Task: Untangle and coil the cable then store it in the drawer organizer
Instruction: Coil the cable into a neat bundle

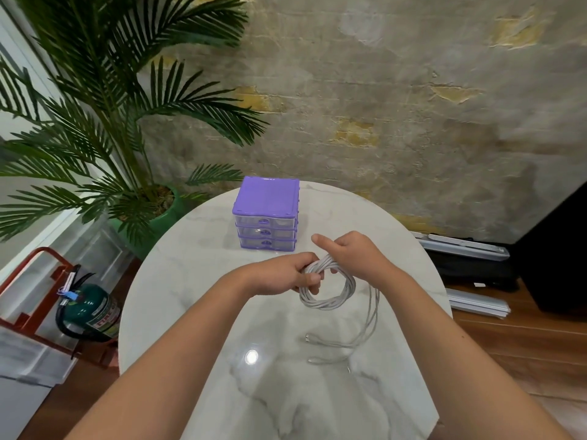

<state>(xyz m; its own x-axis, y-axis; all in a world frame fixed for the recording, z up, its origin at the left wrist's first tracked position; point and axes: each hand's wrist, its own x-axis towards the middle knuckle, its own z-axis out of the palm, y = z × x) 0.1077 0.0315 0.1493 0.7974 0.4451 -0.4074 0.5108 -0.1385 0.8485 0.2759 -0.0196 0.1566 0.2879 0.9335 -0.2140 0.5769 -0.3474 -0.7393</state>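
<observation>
Head view: left hand (287, 274) pinches the coil's left side, fingers curled round the bundled turns. Right hand (352, 255) grips the coil's top, thumb raised. White cable (327, 301) hangs as a ring just above mid-tabletop (190, 281); two loose tails trail toward the near edge, plugs lying flat. Drawer organizer (266, 214) sits at the far edge, drawers closed. Judgement: keep the pinch fixed, feed the tails in matching loops.

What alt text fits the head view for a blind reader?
Two hands, left hand and right hand, grip a partly coiled white cable above a round marble table, its two plug ends trailing. Behind stands a purple three-drawer organizer, drawers closed.
</observation>
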